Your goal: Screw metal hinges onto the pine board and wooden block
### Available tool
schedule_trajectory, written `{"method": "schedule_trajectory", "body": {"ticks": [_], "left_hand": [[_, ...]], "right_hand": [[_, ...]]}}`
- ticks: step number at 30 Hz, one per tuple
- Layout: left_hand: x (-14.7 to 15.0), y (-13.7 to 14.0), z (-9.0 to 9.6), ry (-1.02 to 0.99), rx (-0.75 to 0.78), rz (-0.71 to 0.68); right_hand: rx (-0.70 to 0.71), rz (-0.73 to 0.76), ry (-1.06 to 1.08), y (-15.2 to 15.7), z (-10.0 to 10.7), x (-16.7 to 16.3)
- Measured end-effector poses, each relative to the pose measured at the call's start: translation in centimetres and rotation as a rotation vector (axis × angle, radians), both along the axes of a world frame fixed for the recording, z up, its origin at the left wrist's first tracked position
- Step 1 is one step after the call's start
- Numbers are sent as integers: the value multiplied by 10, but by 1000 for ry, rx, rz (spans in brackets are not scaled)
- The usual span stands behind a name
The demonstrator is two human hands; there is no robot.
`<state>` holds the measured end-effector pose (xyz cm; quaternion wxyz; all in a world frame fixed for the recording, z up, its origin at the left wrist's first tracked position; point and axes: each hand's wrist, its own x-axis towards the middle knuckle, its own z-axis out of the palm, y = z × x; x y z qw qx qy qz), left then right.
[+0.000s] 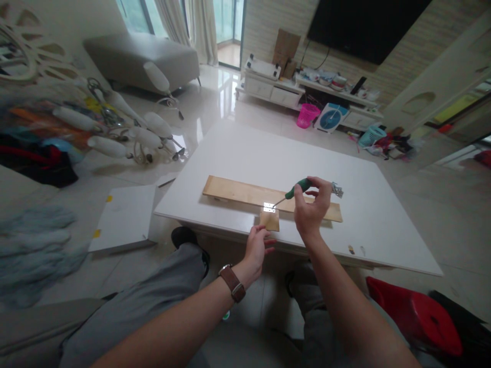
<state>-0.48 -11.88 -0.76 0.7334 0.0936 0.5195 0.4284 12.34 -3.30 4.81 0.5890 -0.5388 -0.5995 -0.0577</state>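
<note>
Metal plate (269, 207) sits where the long board (238, 191) meets the small block (270, 222) on the tabletop (299, 148); the left hand (256, 249) pinches the block, apparently steadying it, while the right hand's (311, 208) fingers grasp a green screwdriver (296, 189) angled at the plate.

PLACE: home living room | SIGNS: wall television (366, 25), curtains (204, 30), padded bench (141, 57), low white cabinet (264, 90)

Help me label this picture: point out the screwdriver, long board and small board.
Screwdriver (290, 193), head view: green handle.
Long board (259, 194), head view: middle of its top face.
Small board (270, 221), head view: its top face.
</note>
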Motion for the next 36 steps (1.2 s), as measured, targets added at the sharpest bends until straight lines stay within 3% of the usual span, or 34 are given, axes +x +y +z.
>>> {"method": "schedule_trajectory", "body": {"ticks": [36], "left_hand": [[0, -1, -1, 6, 3, 1]], "right_hand": [[-27, 1, 17, -2, 2, -3]]}}
